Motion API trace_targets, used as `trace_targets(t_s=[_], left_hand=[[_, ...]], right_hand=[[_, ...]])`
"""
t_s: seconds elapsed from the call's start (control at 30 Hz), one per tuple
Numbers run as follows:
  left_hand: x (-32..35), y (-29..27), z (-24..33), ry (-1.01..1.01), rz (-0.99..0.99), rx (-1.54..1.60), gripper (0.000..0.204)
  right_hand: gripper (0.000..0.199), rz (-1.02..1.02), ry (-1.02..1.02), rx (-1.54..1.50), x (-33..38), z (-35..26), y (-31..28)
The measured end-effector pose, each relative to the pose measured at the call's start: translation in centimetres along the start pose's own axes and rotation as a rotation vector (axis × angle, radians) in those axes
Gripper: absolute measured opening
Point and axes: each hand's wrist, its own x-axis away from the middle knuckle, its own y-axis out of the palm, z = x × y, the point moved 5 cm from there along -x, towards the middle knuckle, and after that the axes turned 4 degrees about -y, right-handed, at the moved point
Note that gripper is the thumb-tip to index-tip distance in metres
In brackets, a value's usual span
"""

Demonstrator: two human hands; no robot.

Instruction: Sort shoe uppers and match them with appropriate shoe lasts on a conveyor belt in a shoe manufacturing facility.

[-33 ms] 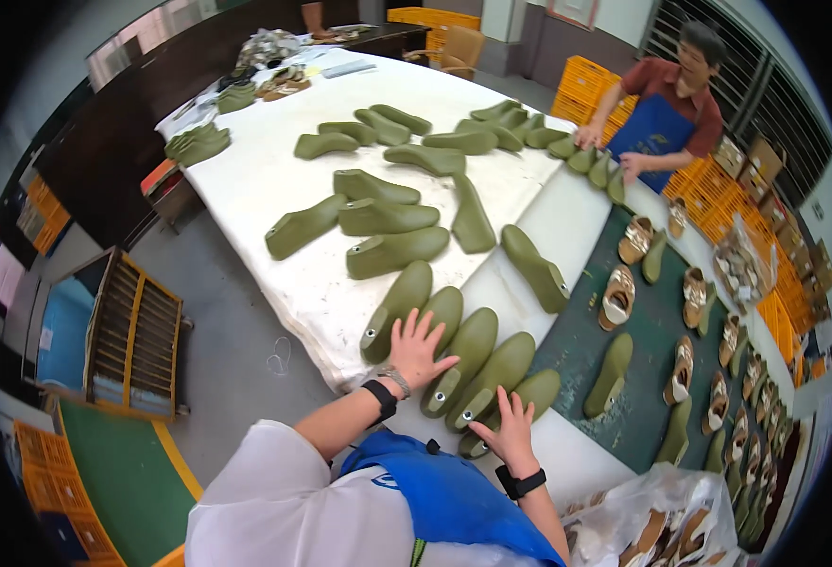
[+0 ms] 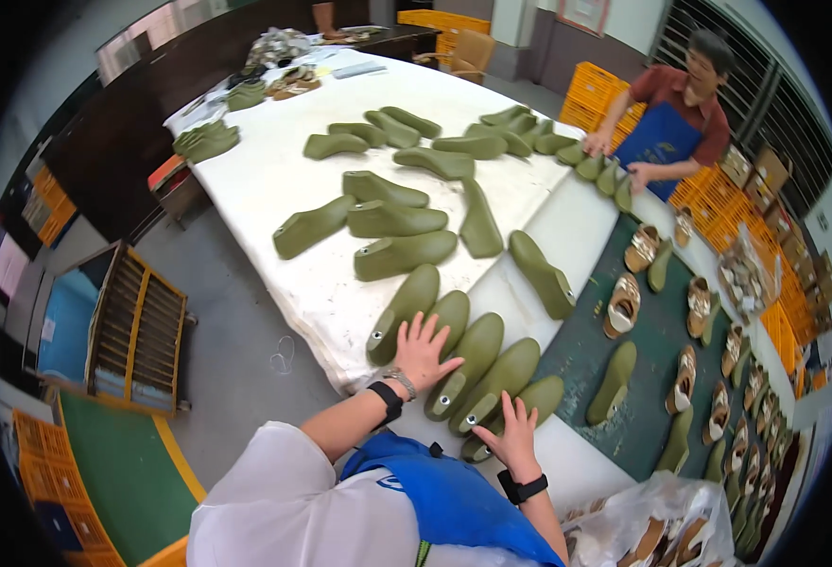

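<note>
Several olive-green shoe lasts lie side by side at the near edge of a white-covered table. My left hand rests flat with its fingers spread on the left lasts of this row. My right hand lies with fingers apart on the nearest lasts, at the right end of the row. Neither hand grips anything. Both wrists wear black bands. More green lasts lie scattered farther up the table.
A dark green mat to the right carries sandals on lasts. A co-worker in a blue apron handles lasts at the far right. Orange crates stand behind; a wooden rack stands left; a plastic bag of sandals lies near.
</note>
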Motion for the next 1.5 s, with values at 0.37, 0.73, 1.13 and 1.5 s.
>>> trace_targets(t_s=[0.37,0.73,1.13,1.5], left_hand=[[-0.9,-1.2,2.7,0.281,-0.017,0.085,0.058],[0.1,-1.5,4.8,0.554,-0.193,0.055,0.061],[-0.3,-2.2,5.0,0.521,-0.167,0.112,0.056],[0.0,-2.1,4.8,0.511,-0.161,0.126,0.052]], right_hand=[[0.083,0.103,-0.116,0.062,-0.1,0.0,-1.6],[0.081,-0.011,0.11,0.075,1.3,1.3,-0.3],[0.074,-0.014,0.165,0.049,1.1,0.9,-0.5],[0.074,-0.002,0.168,0.036,1.4,0.7,-0.2]])
